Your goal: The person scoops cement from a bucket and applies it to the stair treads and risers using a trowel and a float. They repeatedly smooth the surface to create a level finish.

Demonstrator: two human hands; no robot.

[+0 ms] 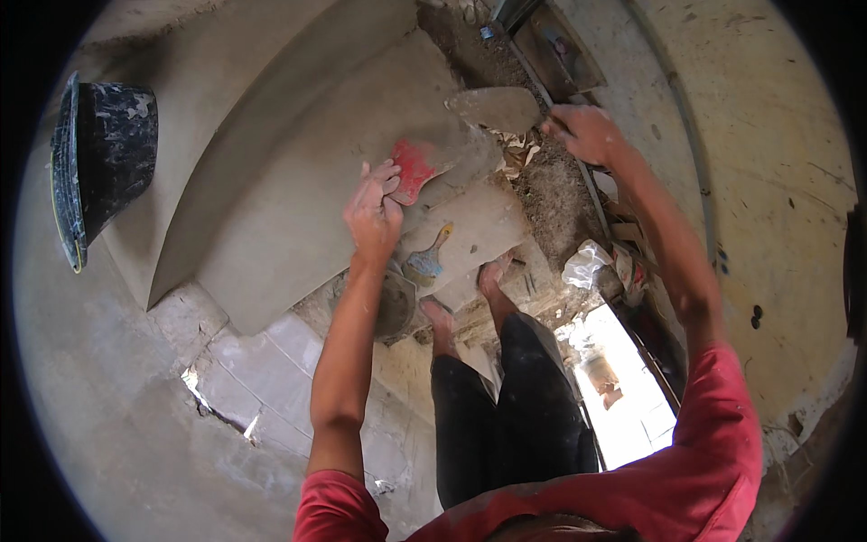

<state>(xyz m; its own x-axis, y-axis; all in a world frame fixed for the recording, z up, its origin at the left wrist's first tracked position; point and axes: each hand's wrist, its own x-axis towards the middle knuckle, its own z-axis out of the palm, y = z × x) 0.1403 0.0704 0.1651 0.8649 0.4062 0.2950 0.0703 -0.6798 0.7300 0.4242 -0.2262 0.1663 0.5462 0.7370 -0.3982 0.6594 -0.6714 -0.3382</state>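
Note:
My left hand (372, 212) reaches out over the smooth grey plaster and grips a red flat scraper (413, 172) by its near side. Further right, my right hand (585, 134) is closed round the handle of a trowel (497, 109), whose grey, smeared blade points left; the handle is mostly hidden in my fist. Between my left forearm and my bare feet lies a paintbrush (428, 258) with a yellow handle and bluish bristles. A round container (395, 307) with grey contents stands partly behind my left forearm.
A black, plaster-spattered bucket (113, 149) appears at the far left. Loose dirt (558, 194) runs along a ledge on the right, with a crumpled clear plastic bag (585, 264) nearer me. A yellowish wall (768, 181) rises at the right. Bright light enters through an opening (623, 388) beside my legs.

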